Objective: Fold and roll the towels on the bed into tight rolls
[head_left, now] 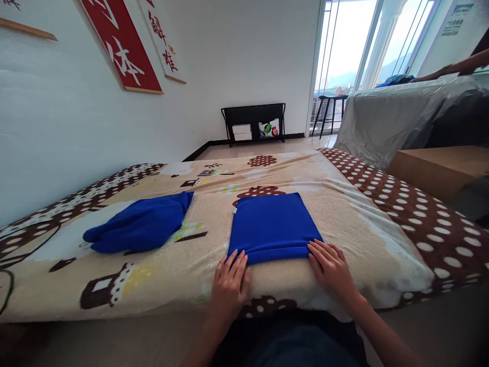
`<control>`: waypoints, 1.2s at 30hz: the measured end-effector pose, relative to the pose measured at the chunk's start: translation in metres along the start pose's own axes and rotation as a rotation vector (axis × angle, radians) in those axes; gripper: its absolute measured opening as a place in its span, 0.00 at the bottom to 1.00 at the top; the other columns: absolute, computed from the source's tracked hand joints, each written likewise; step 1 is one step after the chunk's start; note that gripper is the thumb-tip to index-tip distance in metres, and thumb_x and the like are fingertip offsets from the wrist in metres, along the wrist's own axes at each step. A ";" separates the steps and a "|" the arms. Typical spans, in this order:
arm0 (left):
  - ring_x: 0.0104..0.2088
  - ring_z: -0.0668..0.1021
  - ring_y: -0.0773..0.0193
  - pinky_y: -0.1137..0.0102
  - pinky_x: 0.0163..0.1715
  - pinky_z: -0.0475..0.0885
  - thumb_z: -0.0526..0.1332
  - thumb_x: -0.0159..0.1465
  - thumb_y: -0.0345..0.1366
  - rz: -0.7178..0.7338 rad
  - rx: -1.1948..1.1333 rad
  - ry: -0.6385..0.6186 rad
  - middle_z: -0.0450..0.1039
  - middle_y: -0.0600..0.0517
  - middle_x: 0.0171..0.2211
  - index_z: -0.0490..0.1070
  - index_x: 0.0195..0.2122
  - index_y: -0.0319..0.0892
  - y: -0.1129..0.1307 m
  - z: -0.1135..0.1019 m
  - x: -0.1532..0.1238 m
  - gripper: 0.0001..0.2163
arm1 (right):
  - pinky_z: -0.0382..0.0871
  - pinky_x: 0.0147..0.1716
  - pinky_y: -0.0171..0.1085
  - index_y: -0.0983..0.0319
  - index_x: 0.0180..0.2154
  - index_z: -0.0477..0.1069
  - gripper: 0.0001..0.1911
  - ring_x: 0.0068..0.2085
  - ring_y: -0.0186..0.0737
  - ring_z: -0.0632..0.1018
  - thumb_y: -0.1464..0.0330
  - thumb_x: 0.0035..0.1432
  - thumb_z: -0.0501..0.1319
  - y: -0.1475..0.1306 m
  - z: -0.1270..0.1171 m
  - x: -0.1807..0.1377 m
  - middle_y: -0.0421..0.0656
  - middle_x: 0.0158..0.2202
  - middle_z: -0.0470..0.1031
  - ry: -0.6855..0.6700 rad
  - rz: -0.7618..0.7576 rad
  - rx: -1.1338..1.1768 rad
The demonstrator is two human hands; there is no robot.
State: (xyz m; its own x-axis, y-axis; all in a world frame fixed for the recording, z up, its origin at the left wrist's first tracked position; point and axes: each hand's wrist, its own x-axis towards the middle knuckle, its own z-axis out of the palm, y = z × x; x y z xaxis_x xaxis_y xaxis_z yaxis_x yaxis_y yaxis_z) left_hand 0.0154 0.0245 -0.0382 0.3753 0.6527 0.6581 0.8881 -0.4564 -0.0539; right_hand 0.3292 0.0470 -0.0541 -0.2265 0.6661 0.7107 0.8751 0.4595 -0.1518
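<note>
A folded blue cloth lies flat as a neat square on the patterned blanket in front of me. My left hand rests open with its fingertips on the cloth's near left corner. My right hand lies flat and open, its fingertips touching the near right corner. A second blue cloth, loosely bunched, lies on the blanket to the left, apart from both hands.
The blanket covers a low bed beside a white wall. A cardboard box sits at the right. A covered table stands beyond, with another person's arm over it. A black rack stands at the far wall.
</note>
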 end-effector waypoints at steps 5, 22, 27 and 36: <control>0.62 0.72 0.56 0.57 0.61 0.68 0.51 0.69 0.29 0.112 -0.139 -0.130 0.70 0.45 0.61 0.67 0.61 0.37 0.051 0.019 0.040 0.20 | 0.64 0.59 0.45 0.57 0.58 0.72 0.20 0.59 0.42 0.75 0.71 0.70 0.51 -0.051 0.020 0.023 0.44 0.56 0.76 -0.100 -0.133 0.125; 0.62 0.72 0.57 0.58 0.59 0.67 0.49 0.71 0.31 0.033 -0.102 -0.219 0.69 0.44 0.62 0.66 0.63 0.38 0.047 0.021 0.062 0.21 | 0.62 0.62 0.46 0.59 0.58 0.71 0.20 0.64 0.41 0.70 0.69 0.70 0.49 -0.063 0.022 0.048 0.44 0.61 0.71 -0.200 -0.108 0.118; 0.63 0.71 0.56 0.57 0.58 0.67 0.50 0.73 0.40 -0.012 -0.060 -0.293 0.69 0.48 0.63 0.67 0.62 0.44 0.003 0.018 0.053 0.19 | 0.64 0.60 0.50 0.59 0.59 0.71 0.21 0.62 0.45 0.72 0.62 0.73 0.49 -0.019 0.022 0.042 0.46 0.61 0.72 -0.220 0.008 -0.003; 0.63 0.70 0.51 0.50 0.61 0.57 0.51 0.72 0.35 -0.106 0.084 -0.106 0.69 0.46 0.62 0.68 0.61 0.45 -0.064 -0.009 0.012 0.19 | 0.60 0.61 0.53 0.59 0.60 0.70 0.22 0.64 0.48 0.69 0.62 0.72 0.48 0.043 -0.011 0.024 0.46 0.62 0.71 -0.183 0.089 -0.153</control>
State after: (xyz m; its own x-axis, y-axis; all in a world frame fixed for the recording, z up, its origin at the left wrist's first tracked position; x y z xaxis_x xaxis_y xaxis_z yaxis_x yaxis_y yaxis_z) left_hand -0.0393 0.0558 -0.0204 0.3004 0.7568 0.5806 0.9415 -0.3326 -0.0536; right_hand 0.3657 0.0767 -0.0360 -0.2074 0.8013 0.5612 0.9463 0.3097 -0.0925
